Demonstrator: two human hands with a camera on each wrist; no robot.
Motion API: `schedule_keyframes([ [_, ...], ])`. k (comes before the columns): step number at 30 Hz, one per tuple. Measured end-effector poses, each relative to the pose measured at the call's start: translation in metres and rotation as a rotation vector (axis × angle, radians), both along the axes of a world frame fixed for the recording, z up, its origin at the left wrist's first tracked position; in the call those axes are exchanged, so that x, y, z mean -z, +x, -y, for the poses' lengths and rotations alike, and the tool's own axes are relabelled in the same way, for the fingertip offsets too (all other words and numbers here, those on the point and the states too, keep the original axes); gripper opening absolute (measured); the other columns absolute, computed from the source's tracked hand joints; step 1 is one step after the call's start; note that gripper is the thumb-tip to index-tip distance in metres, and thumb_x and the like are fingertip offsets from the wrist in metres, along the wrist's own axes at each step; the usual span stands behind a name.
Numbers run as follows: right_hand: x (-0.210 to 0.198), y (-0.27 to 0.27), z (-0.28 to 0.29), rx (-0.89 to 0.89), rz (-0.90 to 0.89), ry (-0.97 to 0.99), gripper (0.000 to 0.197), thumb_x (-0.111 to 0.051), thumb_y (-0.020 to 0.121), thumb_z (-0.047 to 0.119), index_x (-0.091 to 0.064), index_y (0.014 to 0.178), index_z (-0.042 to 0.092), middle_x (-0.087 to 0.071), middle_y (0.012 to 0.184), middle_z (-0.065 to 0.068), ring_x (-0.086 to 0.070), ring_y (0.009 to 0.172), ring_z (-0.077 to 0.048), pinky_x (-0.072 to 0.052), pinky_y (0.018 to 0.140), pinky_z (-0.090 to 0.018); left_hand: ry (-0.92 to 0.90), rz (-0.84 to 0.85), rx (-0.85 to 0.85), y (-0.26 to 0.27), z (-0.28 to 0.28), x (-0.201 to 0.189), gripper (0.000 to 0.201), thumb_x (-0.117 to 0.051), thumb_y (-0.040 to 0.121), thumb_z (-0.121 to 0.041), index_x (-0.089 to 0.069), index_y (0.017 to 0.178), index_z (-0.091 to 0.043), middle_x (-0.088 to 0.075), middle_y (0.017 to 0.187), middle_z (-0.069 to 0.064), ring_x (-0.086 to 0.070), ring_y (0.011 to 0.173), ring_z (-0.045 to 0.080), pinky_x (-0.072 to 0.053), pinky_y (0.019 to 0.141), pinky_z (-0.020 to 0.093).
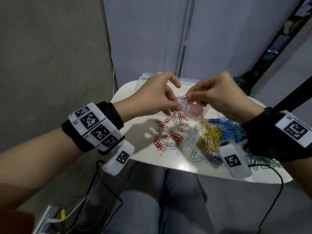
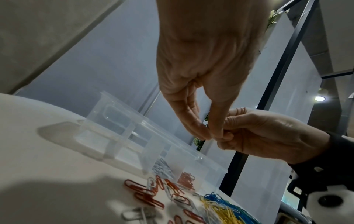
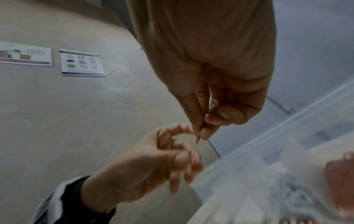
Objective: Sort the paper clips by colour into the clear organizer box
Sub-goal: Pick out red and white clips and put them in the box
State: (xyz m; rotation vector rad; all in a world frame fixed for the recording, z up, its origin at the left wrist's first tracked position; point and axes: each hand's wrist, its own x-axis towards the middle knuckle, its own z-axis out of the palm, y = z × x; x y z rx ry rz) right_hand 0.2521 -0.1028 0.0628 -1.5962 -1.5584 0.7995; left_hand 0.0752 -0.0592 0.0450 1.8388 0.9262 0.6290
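Note:
Both hands meet above the clear organizer box (image 1: 189, 80) at the back of the white table (image 1: 135, 92). My right hand (image 1: 188, 97) pinches a red paper clip (image 3: 197, 138) between thumb and forefinger. My left hand (image 1: 172, 100) has thumb and forefinger pinched together against the right fingertips (image 2: 228, 133), seemingly on a white clip (image 1: 179, 98) hooked to the red one. One compartment holds white clips (image 2: 162, 168); the one next to it holds red clips (image 2: 186, 178). Loose red clips (image 1: 168, 132), white clips (image 1: 190, 137), yellow clips (image 1: 211, 134) and blue clips (image 1: 226, 127) lie in front of the box.
Green clips (image 1: 266, 162) lie by the table's near right edge under my right wrist. Cables hang from both wrist units over my lap. Grey wall panels stand behind the table, and a black frame rises at the right.

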Motion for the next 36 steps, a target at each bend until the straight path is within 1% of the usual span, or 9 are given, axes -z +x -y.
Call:
schedule_keyframes([
  [5,-0.009,0.032,-0.019,0.168,0.205,0.095,0.008,-0.077,0.073,0.007,-0.073,0.067,0.009,-0.067,0.053,0.001,-0.048,0.049,-0.014,-0.04,0.048,-0.024,0.277,-0.408,0.105,-0.012,-0.01,0.014,0.024,-0.083,0.07,-0.011,-0.064,0.085,-0.012,-0.069,0.079,0.004,-0.065,0.056,0.017,-0.052,0.045,0.023],
  [8,-0.004,0.039,-0.028,0.198,0.277,0.039,0.007,-0.078,0.072,0.007,-0.073,0.066,0.007,-0.066,0.053,-0.003,-0.047,0.052,-0.02,-0.039,0.048,-0.024,0.386,-0.673,0.182,-0.016,-0.012,0.028,0.024,-0.08,0.074,-0.023,-0.067,0.092,-0.015,-0.068,0.088,0.0,-0.055,0.048,0.006,-0.038,0.04,0.011],
  [10,-0.001,0.039,-0.03,0.201,0.339,-0.009,0.008,-0.08,0.071,0.01,-0.074,0.072,0.004,-0.065,0.054,0.0,-0.049,0.048,-0.014,-0.039,0.044,-0.018,0.456,-0.759,0.203,-0.016,-0.013,0.037,0.029,-0.078,0.076,-0.029,-0.067,0.099,-0.016,-0.067,0.094,0.0,-0.053,0.058,0.006,-0.034,0.047,0.014],
  [13,0.002,0.035,-0.029,0.228,0.41,0.025,0.018,-0.083,0.071,0.017,-0.075,0.081,0.005,-0.068,0.068,-0.005,-0.054,0.056,-0.01,-0.042,0.056,-0.019,0.502,-0.803,0.208,-0.014,-0.018,0.043,0.031,-0.078,0.074,-0.033,-0.068,0.1,-0.019,-0.067,0.096,0.001,-0.06,0.084,0.019,-0.041,0.063,0.025],
  [18,0.001,0.011,-0.012,0.064,0.477,0.006,0.007,-0.079,0.076,0.016,-0.075,0.08,0.012,-0.064,0.064,0.006,-0.051,0.048,0.0,-0.036,0.044,-0.01,0.497,-0.81,0.2,-0.011,-0.022,0.045,0.011,-0.076,0.077,-0.024,-0.068,0.085,-0.02,-0.066,0.086,-0.002,-0.057,0.079,0.017,-0.036,0.063,0.024],
  [20,0.005,0.0,-0.004,-0.072,0.489,-0.057,0.007,-0.077,0.077,0.015,-0.076,0.083,0.012,-0.069,0.071,0.007,-0.058,0.055,0.004,-0.042,0.049,-0.007,0.477,-0.802,0.209,-0.01,-0.022,0.046,0.012,-0.075,0.078,-0.02,-0.063,0.076,-0.023,-0.063,0.079,-0.003,-0.059,0.078,0.018,-0.037,0.062,0.024],
  [25,0.03,-0.016,0.006,-0.299,0.675,-0.199,0.027,-0.069,0.084,0.023,-0.071,0.109,0.013,-0.07,0.105,0.0,-0.064,0.092,-0.015,-0.053,0.086,-0.034,0.456,-0.805,0.239,-0.011,-0.019,0.046,0.007,-0.071,0.08,-0.014,-0.066,0.076,-0.018,-0.06,0.077,-0.001,-0.06,0.079,0.021,-0.049,0.07,0.032],
  [29,0.044,-0.017,0.011,-0.444,0.784,-0.293,0.025,-0.059,0.089,0.022,-0.065,0.109,0.009,-0.067,0.106,-0.006,-0.062,0.092,-0.023,-0.052,0.085,-0.042,0.454,-0.766,0.233,-0.014,-0.018,0.045,0.003,-0.07,0.079,-0.013,-0.068,0.077,-0.014,-0.061,0.074,-0.001,-0.055,0.072,0.015,-0.043,0.065,0.025],
  [36,0.037,-0.021,0.01,-0.431,0.683,-0.206,0.038,-0.059,0.09,0.011,-0.06,0.127,0.018,-0.062,0.127,0.002,-0.058,0.113,-0.014,-0.044,0.09,-0.021,0.47,-0.707,0.23,-0.016,-0.017,0.043,0.002,-0.07,0.076,-0.011,-0.068,0.075,-0.011,-0.059,0.067,-0.003,-0.051,0.064,0.011,-0.033,0.053,0.016],
])
